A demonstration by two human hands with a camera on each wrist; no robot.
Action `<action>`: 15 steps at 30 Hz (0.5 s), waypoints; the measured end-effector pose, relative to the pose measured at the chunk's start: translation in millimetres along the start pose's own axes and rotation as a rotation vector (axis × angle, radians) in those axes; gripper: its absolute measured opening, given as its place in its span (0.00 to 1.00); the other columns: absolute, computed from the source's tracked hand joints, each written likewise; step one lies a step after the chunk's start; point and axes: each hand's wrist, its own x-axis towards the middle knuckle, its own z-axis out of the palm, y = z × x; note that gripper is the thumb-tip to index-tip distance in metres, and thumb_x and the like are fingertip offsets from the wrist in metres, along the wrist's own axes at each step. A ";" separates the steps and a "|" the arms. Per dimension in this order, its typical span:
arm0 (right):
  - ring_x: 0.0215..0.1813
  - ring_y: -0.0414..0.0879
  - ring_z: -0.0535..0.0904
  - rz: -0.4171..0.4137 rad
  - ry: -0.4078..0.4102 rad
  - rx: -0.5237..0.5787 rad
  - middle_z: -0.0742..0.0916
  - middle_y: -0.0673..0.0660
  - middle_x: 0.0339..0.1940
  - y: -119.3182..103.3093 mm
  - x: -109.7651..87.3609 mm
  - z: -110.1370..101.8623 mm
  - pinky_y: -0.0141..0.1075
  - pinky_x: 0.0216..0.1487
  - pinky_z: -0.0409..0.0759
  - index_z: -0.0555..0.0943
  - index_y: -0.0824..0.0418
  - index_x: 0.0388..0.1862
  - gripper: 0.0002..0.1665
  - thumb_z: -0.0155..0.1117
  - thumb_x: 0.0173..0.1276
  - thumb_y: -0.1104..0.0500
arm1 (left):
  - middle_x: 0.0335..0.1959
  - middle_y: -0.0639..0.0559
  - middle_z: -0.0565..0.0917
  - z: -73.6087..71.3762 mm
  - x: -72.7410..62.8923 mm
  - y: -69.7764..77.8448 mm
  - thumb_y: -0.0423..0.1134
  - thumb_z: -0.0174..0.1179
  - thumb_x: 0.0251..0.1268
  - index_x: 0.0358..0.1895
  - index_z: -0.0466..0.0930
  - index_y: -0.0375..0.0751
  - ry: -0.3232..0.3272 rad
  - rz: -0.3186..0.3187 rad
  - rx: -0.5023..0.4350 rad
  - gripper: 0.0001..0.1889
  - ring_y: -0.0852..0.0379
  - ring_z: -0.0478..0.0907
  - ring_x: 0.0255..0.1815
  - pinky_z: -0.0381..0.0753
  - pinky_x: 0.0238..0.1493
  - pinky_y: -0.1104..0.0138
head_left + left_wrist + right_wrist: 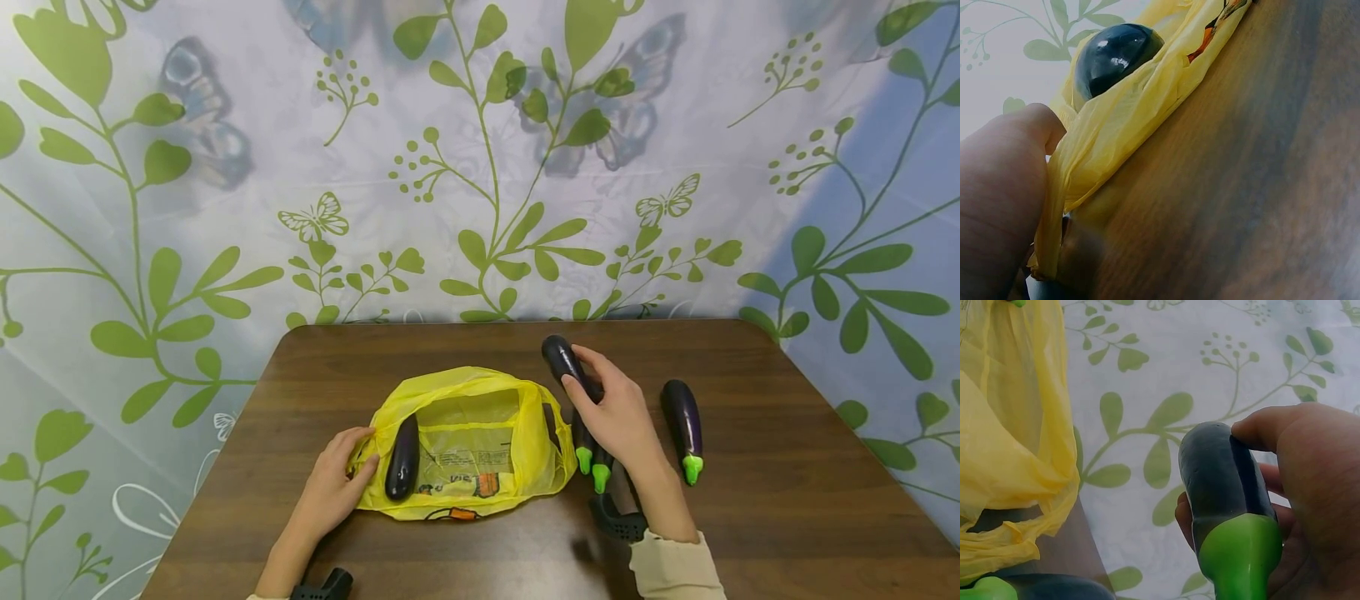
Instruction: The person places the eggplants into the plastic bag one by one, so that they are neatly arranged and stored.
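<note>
A yellow plastic bag [465, 379] lies on the table with its mouth spread open. Inside, along its left side, is a dark eggplant [403, 460], whose rounded end also shows in the left wrist view. My left hand [335, 477] pinches the bag's left edge between thumb and fingers. To the right of the bag, my right hand [617, 408] holds another eggplant [1219, 469], with its green cap toward me and its rounded end pointing away. A further eggplant [581, 437] lies beside the bag, partly hidden by the held one.
One more eggplant [681, 417] rests on the brown wooden table [765, 467] to the right of my right hand. Behind the table's far edge hangs a pale cloth [360, 208] printed with green leaves and butterflies.
</note>
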 end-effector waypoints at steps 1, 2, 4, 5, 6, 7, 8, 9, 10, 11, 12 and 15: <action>0.55 0.59 0.86 -0.002 -0.002 -0.001 0.86 0.65 0.59 -0.8 0.0 0.5 0.56 0.50 0.86 0.73 0.58 0.74 0.30 0.65 0.76 0.53 | 0.61 0.39 0.80 -0.1 -0.1 0.3 0.35 0.65 0.71 0.65 0.78 0.36 0.002 0.001 0.002 0.21 0.36 0.77 0.64 0.75 0.62 0.39; 0.55 0.59 0.86 -0.003 -0.006 -0.001 0.86 0.65 0.60 -1.5 0.0 1.0 0.56 0.51 0.86 0.73 0.58 0.74 0.30 0.65 0.77 0.53 | 0.61 0.39 0.80 -0.3 -0.1 0.7 0.35 0.65 0.71 0.65 0.78 0.36 0.003 0.001 0.003 0.21 0.36 0.77 0.64 0.75 0.62 0.38; 0.55 0.59 0.86 -0.006 -0.015 -0.001 0.85 0.65 0.61 -2.7 -0.3 2.2 0.55 0.50 0.86 0.72 0.58 0.74 0.31 0.65 0.77 0.52 | 0.61 0.39 0.80 -0.6 -0.3 1.8 0.36 0.65 0.71 0.65 0.78 0.37 0.005 -0.001 0.003 0.21 0.36 0.77 0.64 0.75 0.61 0.38; 0.55 0.59 0.86 -0.007 -0.019 -0.001 0.85 0.65 0.61 -3.1 -0.4 2.8 0.55 0.49 0.87 0.72 0.58 0.75 0.31 0.64 0.77 0.52 | 0.61 0.40 0.81 -0.7 -0.5 2.2 0.36 0.65 0.71 0.65 0.78 0.37 0.006 -0.002 0.003 0.21 0.36 0.77 0.64 0.75 0.61 0.37; 0.54 0.59 0.86 -0.008 -0.023 -0.001 0.85 0.65 0.61 -3.5 -0.6 3.4 0.54 0.49 0.87 0.72 0.57 0.75 0.31 0.64 0.77 0.52 | 0.61 0.40 0.81 -0.8 -0.7 2.8 0.36 0.65 0.72 0.65 0.79 0.37 0.007 -0.003 0.002 0.21 0.36 0.77 0.64 0.74 0.61 0.37; 0.53 0.58 0.86 -0.010 -0.027 -0.001 0.85 0.65 0.61 -3.8 -0.7 4.1 0.53 0.48 0.87 0.72 0.57 0.75 0.31 0.64 0.77 0.52 | 0.61 0.40 0.81 -0.9 -0.9 3.4 0.36 0.65 0.72 0.65 0.79 0.38 0.008 -0.005 0.000 0.21 0.36 0.76 0.64 0.74 0.61 0.37; 0.53 0.58 0.87 -0.012 -0.031 0.000 0.85 0.65 0.61 -4.0 -0.8 4.7 0.53 0.47 0.87 0.72 0.57 0.75 0.31 0.64 0.77 0.52 | 0.61 0.40 0.81 -1.0 -1.1 4.0 0.36 0.65 0.72 0.65 0.79 0.38 0.008 -0.008 -0.001 0.21 0.36 0.76 0.64 0.73 0.61 0.36; 0.53 0.57 0.87 -0.013 -0.033 -0.001 0.85 0.65 0.61 -4.1 -0.9 5.4 0.52 0.46 0.87 0.72 0.57 0.75 0.31 0.64 0.77 0.51 | 0.62 0.40 0.81 -1.2 -1.2 4.4 0.36 0.65 0.72 0.65 0.79 0.38 0.007 -0.010 -0.002 0.21 0.36 0.76 0.64 0.73 0.62 0.36; 0.52 0.57 0.87 -0.015 -0.034 -0.001 0.85 0.64 0.60 -4.1 -0.9 6.0 0.52 0.46 0.87 0.72 0.57 0.75 0.31 0.64 0.77 0.51 | 0.62 0.41 0.80 -1.3 -1.2 4.7 0.37 0.65 0.72 0.65 0.79 0.38 0.007 -0.011 -0.003 0.21 0.36 0.76 0.64 0.73 0.62 0.36; 0.52 0.57 0.87 -0.017 -0.036 -0.001 0.85 0.65 0.61 -4.3 -1.0 6.5 0.52 0.46 0.87 0.72 0.57 0.75 0.30 0.63 0.78 0.51 | 0.62 0.41 0.80 -1.3 -1.3 4.7 0.37 0.65 0.72 0.65 0.79 0.38 0.006 -0.012 -0.004 0.21 0.36 0.76 0.64 0.73 0.62 0.36; 0.53 0.57 0.87 -0.018 -0.038 -0.002 0.85 0.64 0.61 -4.5 -1.1 7.1 0.52 0.46 0.87 0.72 0.56 0.75 0.30 0.63 0.78 0.51 | 0.62 0.41 0.80 -1.4 -1.3 4.8 0.37 0.65 0.72 0.65 0.79 0.39 0.005 -0.014 -0.005 0.21 0.36 0.76 0.64 0.73 0.62 0.36; 0.54 0.57 0.86 -0.015 -0.045 0.001 0.84 0.64 0.62 -5.0 -1.4 8.4 0.52 0.47 0.87 0.72 0.56 0.75 0.30 0.63 0.78 0.51 | 0.62 0.41 0.80 -1.5 -1.4 4.6 0.37 0.65 0.72 0.65 0.79 0.39 0.002 -0.018 -0.005 0.21 0.36 0.76 0.65 0.73 0.62 0.36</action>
